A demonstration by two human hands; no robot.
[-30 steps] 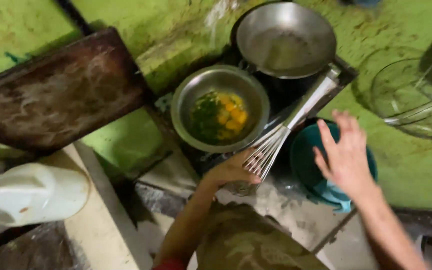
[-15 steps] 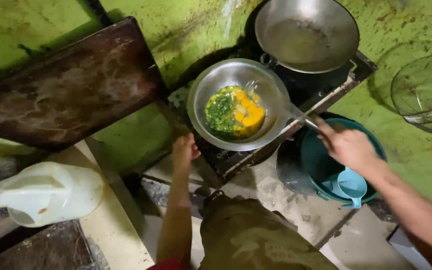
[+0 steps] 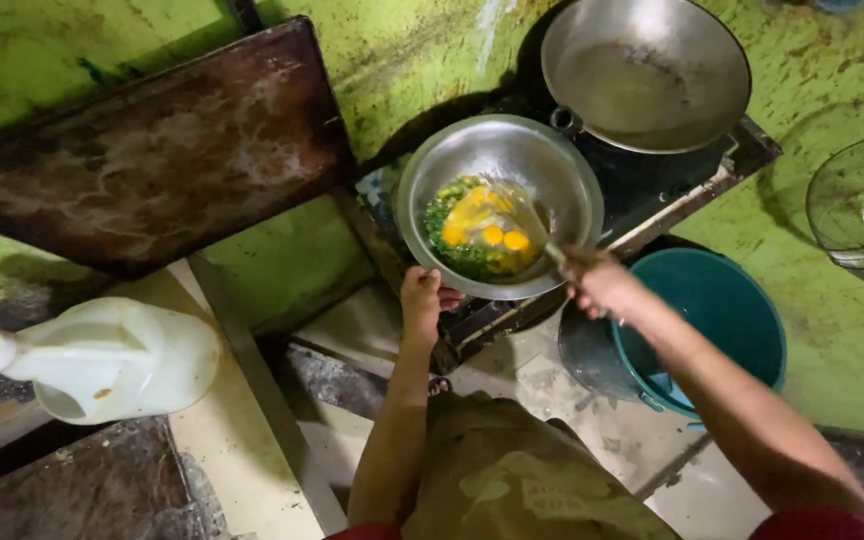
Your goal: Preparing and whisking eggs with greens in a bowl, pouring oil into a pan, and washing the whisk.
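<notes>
Right hand [image 3: 597,282] gripped the whisk [image 3: 532,225] inside the steel bowl [image 3: 562,180] on the stove [image 3: 672,185]; left hand [image 3: 420,300] clasped its near rim. Three yolks [image 3: 492,235] sat among chopped greens [image 3: 452,250]. One empty wok [image 3: 642,70] stood beside it.

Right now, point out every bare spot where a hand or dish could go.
Pale ledge between white jug and left hand is bare. Crowded: steel bowl, wok, right hand, teal bucket sit close together.
</notes>
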